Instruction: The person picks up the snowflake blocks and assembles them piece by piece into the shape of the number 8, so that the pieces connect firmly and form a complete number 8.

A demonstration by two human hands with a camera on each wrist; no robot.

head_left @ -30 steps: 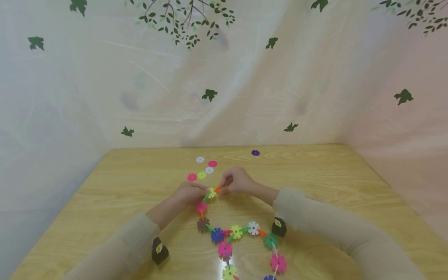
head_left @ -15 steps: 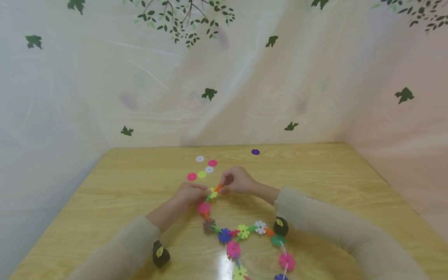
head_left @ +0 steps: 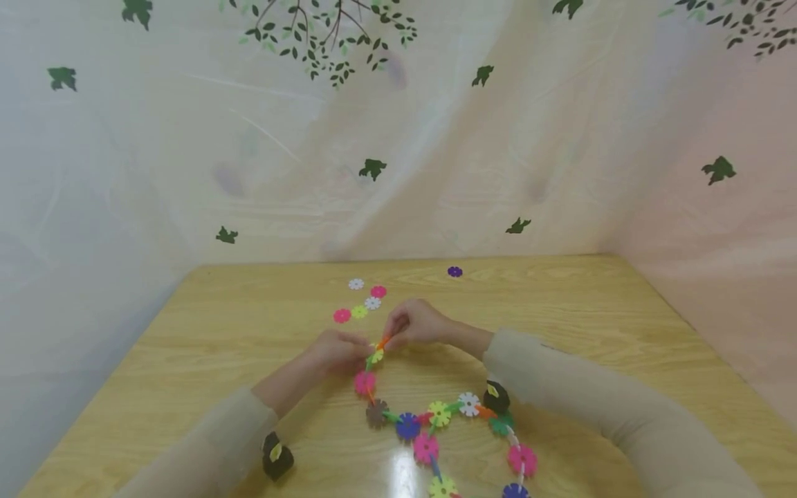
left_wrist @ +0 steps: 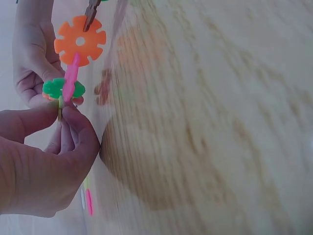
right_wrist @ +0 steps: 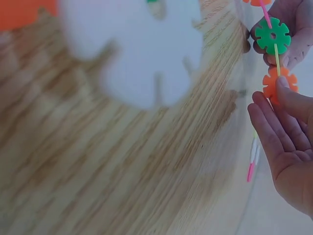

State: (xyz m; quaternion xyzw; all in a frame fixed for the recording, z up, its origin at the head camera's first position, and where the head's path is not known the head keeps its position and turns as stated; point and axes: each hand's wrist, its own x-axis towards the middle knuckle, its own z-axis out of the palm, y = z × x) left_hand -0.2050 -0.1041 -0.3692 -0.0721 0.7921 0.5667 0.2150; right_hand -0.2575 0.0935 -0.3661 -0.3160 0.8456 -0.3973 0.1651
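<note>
A chain of slotted, flower-shaped plastic discs (head_left: 426,448) in several colours runs from my hands toward the table's near edge. At the chain's far end, my left hand (head_left: 336,353) pinches a yellow disc (head_left: 377,355) between thumb and finger. Opposite it, my right hand (head_left: 417,324) holds an orange disc (right_wrist: 270,87), which meets the yellow one. In the left wrist view, a green disc (left_wrist: 51,88), a pink disc (left_wrist: 71,81) and another orange disc (left_wrist: 79,41) follow in line. My fingers partly hide the joint.
On the wooden table (head_left: 249,297), loose discs lie beyond my hands: white (head_left: 356,284), pink (head_left: 342,315) and yellow (head_left: 359,312). A purple disc (head_left: 455,272) lies near the back edge. A patterned cloth (head_left: 398,138) hangs behind. A blurred white disc (right_wrist: 146,63) is close to the right wrist camera.
The chain's near part has swung to the right in the head view. The yellow disc dips a little and my right hand shifts slightly left. Both hands keep their hold.
</note>
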